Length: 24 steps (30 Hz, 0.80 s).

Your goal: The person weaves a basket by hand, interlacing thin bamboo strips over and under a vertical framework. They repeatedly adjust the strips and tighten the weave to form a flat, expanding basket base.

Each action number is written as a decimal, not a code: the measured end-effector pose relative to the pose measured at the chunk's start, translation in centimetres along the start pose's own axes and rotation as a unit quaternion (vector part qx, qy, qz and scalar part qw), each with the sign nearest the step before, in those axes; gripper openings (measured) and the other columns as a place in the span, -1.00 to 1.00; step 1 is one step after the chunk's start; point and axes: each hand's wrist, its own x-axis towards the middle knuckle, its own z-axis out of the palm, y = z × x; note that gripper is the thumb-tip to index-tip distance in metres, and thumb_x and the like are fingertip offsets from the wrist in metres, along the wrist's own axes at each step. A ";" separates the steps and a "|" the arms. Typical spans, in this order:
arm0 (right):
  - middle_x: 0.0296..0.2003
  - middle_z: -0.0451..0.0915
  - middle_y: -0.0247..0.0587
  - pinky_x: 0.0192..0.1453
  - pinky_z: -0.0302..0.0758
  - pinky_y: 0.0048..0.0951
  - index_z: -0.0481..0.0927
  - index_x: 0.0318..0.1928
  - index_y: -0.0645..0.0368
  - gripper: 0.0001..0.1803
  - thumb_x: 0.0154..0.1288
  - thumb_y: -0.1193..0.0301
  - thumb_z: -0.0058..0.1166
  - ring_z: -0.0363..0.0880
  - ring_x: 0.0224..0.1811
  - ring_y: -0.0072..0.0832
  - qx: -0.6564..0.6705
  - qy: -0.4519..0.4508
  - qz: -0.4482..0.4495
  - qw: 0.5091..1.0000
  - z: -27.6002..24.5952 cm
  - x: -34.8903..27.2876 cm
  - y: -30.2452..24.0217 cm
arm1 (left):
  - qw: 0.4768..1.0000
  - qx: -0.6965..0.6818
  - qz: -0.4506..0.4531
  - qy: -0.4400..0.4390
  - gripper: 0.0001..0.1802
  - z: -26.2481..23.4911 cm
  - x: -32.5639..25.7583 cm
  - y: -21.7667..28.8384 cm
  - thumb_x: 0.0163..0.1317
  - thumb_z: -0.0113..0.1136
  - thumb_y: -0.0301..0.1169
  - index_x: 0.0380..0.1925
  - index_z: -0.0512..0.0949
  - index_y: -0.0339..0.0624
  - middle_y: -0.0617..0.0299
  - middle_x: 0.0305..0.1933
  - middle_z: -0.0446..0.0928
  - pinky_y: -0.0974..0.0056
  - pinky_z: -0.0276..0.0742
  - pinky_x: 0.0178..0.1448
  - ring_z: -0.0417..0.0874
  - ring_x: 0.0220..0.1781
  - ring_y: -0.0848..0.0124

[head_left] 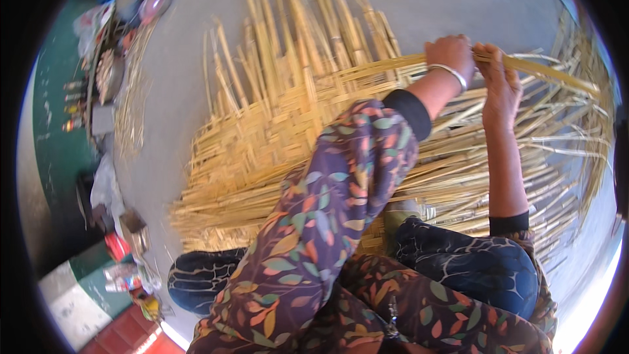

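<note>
A woven mat [242,151] of flat, split yellow cane lies on the floor before me, its loose strip ends standing out at the far edge. A long cane strip [550,73] runs along the mat's far side and out to the right. My left hand [451,54], with a pale bangle at the wrist, is closed round this strip. Just to its right, my right hand [503,88] pinches the same strip between thumb and fingers. Below both hands, unwoven strip ends [465,147] fan out to the right of the mat.
My bent knees [465,262] flank the near edge, and a shoe [398,213] rests by the mat. Loose cane strips [133,92] lie on the grey floor at left, near a round basket [110,75] and plastic bags [106,183]. More cane [593,151] lies along the far right.
</note>
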 end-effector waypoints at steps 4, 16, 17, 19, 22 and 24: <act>-0.09 0.56 0.02 0.19 0.47 -0.26 0.47 -0.05 0.37 -0.65 0.44 0.30 -0.15 0.55 0.02 -0.27 0.083 -0.018 0.040 0.996 0.3 1.2 -0.5 | 0.998 -0.059 -0.008 -0.009 -0.79 -2.0 -0.2 -1.2 0.15 0.03 -0.38 -0.23 0.55 -0.14 0.08 -0.16 0.60 0.04 0.42 0.02 0.60 -0.04 0.17; 0.04 0.44 0.19 0.32 0.36 -0.17 0.33 0.06 0.45 -0.61 0.44 0.34 -0.18 0.42 0.17 -0.10 0.122 0.023 0.108 0.986 0.0 0.7 -1.3 | 0.996 -0.075 0.035 -0.028 -0.80 -2.0 -0.8 -1.4 0.11 0.06 -0.41 -0.26 0.58 -0.12 0.07 -0.21 0.59 0.08 0.42 0.01 0.59 -0.07 0.15; 0.03 0.45 0.19 0.33 0.35 -0.16 0.33 0.06 0.45 -0.62 0.44 0.34 -0.18 0.42 0.17 -0.09 0.123 0.026 0.107 0.986 -0.4 0.8 -1.4 | 0.995 -0.093 0.029 -0.021 -0.80 -1.6 -0.7 -1.3 0.09 0.09 -0.40 -0.27 0.59 -0.11 0.07 -0.21 0.60 0.10 0.43 0.01 0.59 -0.08 0.15; 0.02 0.47 0.14 0.29 0.38 -0.19 0.35 0.05 0.41 -0.64 0.43 0.34 -0.17 0.45 0.15 -0.15 0.158 0.041 0.130 0.978 -1.3 1.3 -1.4 | 0.992 -0.124 0.023 -0.012 -0.82 -0.7 0.0 -0.7 0.05 0.12 -0.39 -0.32 0.62 -0.08 0.07 -0.23 0.61 0.14 0.47 0.00 0.61 -0.10 0.15; -0.03 0.53 0.00 0.21 0.44 -0.27 0.40 0.03 0.33 -0.68 0.42 0.34 -0.15 0.51 0.08 -0.29 0.217 0.003 0.185 0.959 -0.4 0.3 -0.8 | 0.982 -0.182 -0.051 0.017 -0.87 -1.1 1.8 -3.8 -0.01 0.16 -0.39 -0.45 0.66 -0.04 0.05 -0.32 0.63 0.24 0.56 -0.07 0.65 -0.19 0.15; -0.13 0.56 -0.13 0.05 0.47 -0.34 0.43 -0.01 0.28 -0.71 0.42 0.33 -0.13 0.55 -0.05 -0.40 0.247 -0.119 0.181 0.944 0.7 -2.2 -1.3 | 0.971 -0.234 -0.041 -0.006 -0.81 -2.0 2.7 -4.6 0.06 0.10 -0.39 -0.37 0.67 -0.08 0.10 -0.38 0.65 0.27 0.55 -0.10 0.67 -0.24 0.26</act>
